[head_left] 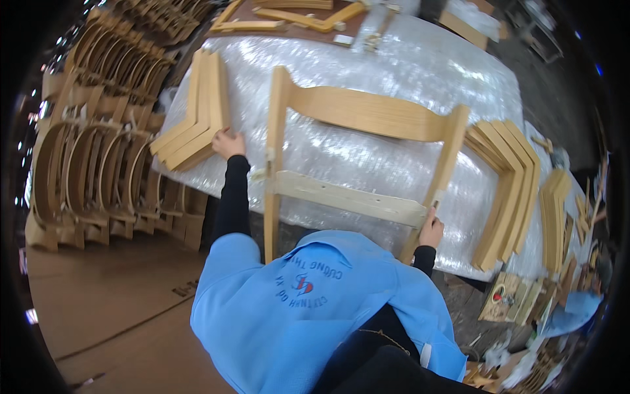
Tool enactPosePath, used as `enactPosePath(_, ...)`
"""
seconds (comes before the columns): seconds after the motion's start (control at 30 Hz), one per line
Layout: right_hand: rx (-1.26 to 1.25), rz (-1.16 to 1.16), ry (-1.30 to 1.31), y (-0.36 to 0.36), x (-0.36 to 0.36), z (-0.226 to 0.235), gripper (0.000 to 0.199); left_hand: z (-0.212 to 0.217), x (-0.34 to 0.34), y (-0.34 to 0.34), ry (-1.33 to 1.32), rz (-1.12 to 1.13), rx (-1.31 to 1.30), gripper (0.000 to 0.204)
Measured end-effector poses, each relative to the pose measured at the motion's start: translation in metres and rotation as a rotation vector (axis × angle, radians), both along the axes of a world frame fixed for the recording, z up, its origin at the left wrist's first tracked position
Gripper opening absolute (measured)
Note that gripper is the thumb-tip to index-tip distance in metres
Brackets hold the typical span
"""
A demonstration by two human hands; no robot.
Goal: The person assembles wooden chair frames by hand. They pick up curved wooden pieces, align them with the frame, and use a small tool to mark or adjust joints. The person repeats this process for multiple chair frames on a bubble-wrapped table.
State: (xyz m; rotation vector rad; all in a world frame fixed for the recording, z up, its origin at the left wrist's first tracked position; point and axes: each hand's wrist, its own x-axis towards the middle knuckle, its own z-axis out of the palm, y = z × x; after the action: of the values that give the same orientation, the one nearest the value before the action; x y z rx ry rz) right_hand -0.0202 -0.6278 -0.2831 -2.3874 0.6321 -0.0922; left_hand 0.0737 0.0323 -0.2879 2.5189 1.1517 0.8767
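A light-wood chair frame (pixel 367 111) with two posts, a curved top rail and a pale lower crosspiece (pixel 351 198) lies on the plastic-wrapped table (pixel 387 59), its near ends reaching past the edge. My right hand (pixel 431 231) is wrapped round the right post just below the crosspiece joint. At the left, my left hand (pixel 230 143) has its fingers closed on the near end of a bent wooden piece, the rightmost of a set of angled wooden pieces (pixel 203 105) lying side by side. The underside of both grips is hidden.
More bent wooden pieces (pixel 508 190) lie right of the frame, with another group (pixel 554 217) farther right. Curved plywood parts (pixel 98 164) are stacked at the left beside brown cardboard (pixel 118 295). A brown board (pixel 289 29) with wooden parts is at the table's far end.
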Motion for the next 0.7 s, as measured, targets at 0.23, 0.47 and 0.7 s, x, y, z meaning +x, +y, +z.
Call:
enactPosePath(0.23,-0.259,0.02,0.167,0.034,-0.003,0.029,0.085,-0.001,0.005,0.04,0.515,0.104,0.17,0.087)
enactPosePath(0.47,-0.189,0.072,0.25,0.02,0.009,0.02,0.09,0.004,0.019,0.081,0.796,0.013,0.242,0.09)
enactPosePath(0.7,-0.167,0.025,0.305,0.012,0.006,0.012,0.096,0.086,-0.01,0.108,0.111,-0.026,-0.119,0.072)
